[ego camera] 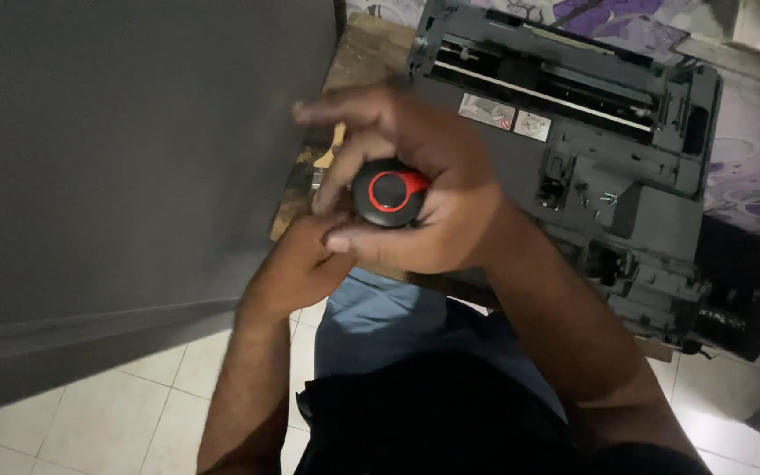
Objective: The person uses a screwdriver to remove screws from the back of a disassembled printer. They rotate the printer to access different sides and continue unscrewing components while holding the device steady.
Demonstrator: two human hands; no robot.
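My right hand (415, 176) is wrapped over the top of a screwdriver handle (389, 193), black with a red ring on its end cap, pointing up at the camera. Thumb and curled fingers close around it, index finger (327, 110) sticks out straight to the left, not gripping. Only the handle's butt end shows; shaft and tip are hidden under my hands, so I can't tell what the tip touches.

My left hand (296, 268) sits just below and left of the handle, tucked under the right thumb. Its fingers are hidden behind the right hand and the handle, so I can't tell whether they're closed on anything.

Left half of the view is filled by a big flat grey panel (125, 176), tilted, edges cut off by the frame, blurry. Can't say what it belongs to.

Far right: an opened dark grey printer chassis (626, 158), cover off, a metal rail (547, 95) across the top, two small white stickers (503, 117) on it. Its lower right end is dim and hard to read. It rests on a wooden board (367, 53), mostly covered. A purple patterned cloth (749, 149) lies far right, partly cut off.

Near: my blue trousers (389, 325), dark shirt (433, 413), white tiled floor (134, 413).
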